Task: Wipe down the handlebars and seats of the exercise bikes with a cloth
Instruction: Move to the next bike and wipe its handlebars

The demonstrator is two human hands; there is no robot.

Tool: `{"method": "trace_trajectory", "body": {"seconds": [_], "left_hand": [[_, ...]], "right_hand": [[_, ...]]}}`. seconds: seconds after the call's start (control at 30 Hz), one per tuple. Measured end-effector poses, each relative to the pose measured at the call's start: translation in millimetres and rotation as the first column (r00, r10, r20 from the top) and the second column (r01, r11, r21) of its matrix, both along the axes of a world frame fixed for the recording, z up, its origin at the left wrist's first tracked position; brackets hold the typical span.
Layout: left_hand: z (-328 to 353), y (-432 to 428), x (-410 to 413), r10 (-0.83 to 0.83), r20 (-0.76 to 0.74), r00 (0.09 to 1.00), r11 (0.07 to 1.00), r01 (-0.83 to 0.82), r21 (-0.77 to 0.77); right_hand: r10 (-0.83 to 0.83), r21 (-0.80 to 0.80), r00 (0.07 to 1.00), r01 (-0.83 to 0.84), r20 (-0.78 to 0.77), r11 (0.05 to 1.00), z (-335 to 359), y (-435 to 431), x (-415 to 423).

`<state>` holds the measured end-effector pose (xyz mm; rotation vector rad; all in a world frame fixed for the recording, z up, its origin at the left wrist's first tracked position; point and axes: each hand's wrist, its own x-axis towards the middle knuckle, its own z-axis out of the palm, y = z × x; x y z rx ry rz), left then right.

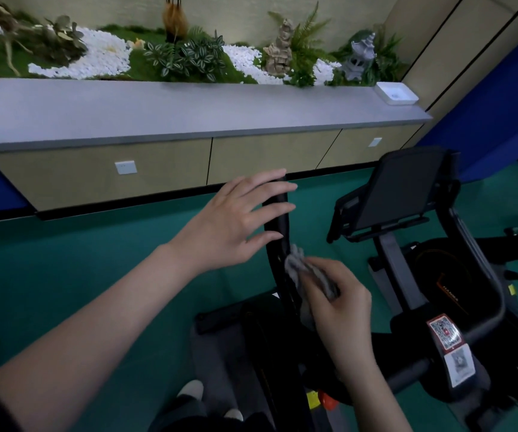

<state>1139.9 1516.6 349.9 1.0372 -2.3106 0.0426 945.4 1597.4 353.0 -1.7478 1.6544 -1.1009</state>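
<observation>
Right hand point(338, 304) pinches crumpled cloth point(298, 266) against the handlebar point(278, 222) mid-length, likely rubbing it clean. Left hand point(236, 226) is over the bar's far end, fingers point(270, 210) straight and spread, probably steadying it; contact unclear.

I saw a dim, bluish picture. The bed of white pebbles point(102, 54) was brightest, lit softly from above. The crumpled grey cloth point(298, 266) was motion-blurred, the black exercise bikes point(401, 188) lost detail in shadow, and the long grey countertop point(158, 113) bowed towards the edges.
</observation>
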Motion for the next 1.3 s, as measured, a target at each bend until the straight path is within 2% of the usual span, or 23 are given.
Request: {"method": "trace_trajectory", "body": {"seconds": [0.13, 0.27, 0.4, 0.53, 0.6, 0.7, 0.8, 0.93, 1.0, 1.07, 1.17, 1.3], "left_hand": [[-1.6, 4.0, -4.6, 0.005, -0.058, 0.998, 0.999, -0.002, 0.046], [-3.4, 6.4, -7.0, 0.021, -0.086, 0.996, 0.998, -0.017, 0.056], [-4.3, 12.0, -10.6, 0.049, -0.07, 0.996, 0.997, -0.045, 0.057], [-1.2, 15.1, -13.4, 0.069, 0.009, 0.998, 0.998, -0.069, 0.001], [-0.7, 17.6, -19.6, 0.028, 0.069, 0.997, 0.999, -0.025, -0.037], [-3.0, 23.8, -30.0, -0.027, 0.106, 0.994, 0.999, 0.03, -0.021], [-2.7, 27.0, -31.0, 0.015, 0.116, 0.993, 1.0, -0.017, 0.022], [4.5, 26.5, -30.7, 0.052, 0.165, 0.985, 0.998, -0.059, 0.034], [5.6, 26.9, -31.4, 0.053, 0.172, 0.984, 0.998, -0.059, 0.034], [5.4, 25.8, -31.4, 0.044, 0.156, 0.987, 0.998, -0.05, 0.036], [3.2, 23.1, -30.9, 0.023, 0.139, 0.99, 0.999, -0.027, 0.022], [-1.5, 14.4, -26.3, -0.038, 0.136, 0.99, 0.998, 0.043, -0.039]], "right_hand": [[-0.082, 0.195, 0.983, 0.049, 0.164, 0.98, -8.2, -30.9, 9.8], [-0.025, 0.319, 0.966, -0.06, 0.257, 0.946, -13.6, -31.5, -9.0], [-0.088, 0.498, 0.833, -0.238, 0.546, 0.834, -12.6, -25.9, -17.1], [-0.11, 0.524, 0.762, -0.326, 0.638, 0.787, -5.0, -43.6, -5.7], [-0.111, 0.515, 0.741, -0.343, 0.662, 0.786, -5.3, -41.8, -5.8], [-0.069, 0.52, 0.814, -0.301, 0.577, 0.799, -10.2, -23.1, -23.4], [-0.003, 0.482, 0.891, -0.242, 0.454, 0.842, -13.5, -1.3, -40.7], [0.04, 0.242, 0.97, -0.099, 0.238, 0.965, -12.5, 7.2, -29.5], [0.061, 0.111, 0.99, -0.076, 0.13, 0.991, -11.3, 11.3, -24.8], [0.079, 0.06, 0.994, -0.084, 0.07, 0.995, -12.4, 21.7, -29.8], [0.016, 0.07, 1.0, -0.016, -0.012, 0.997, -15.2, 42.3, -39.1], [-0.197, 0.054, 0.979, 0.2, -0.055, 0.978, -16.0, 46.3, -21.3]]}}
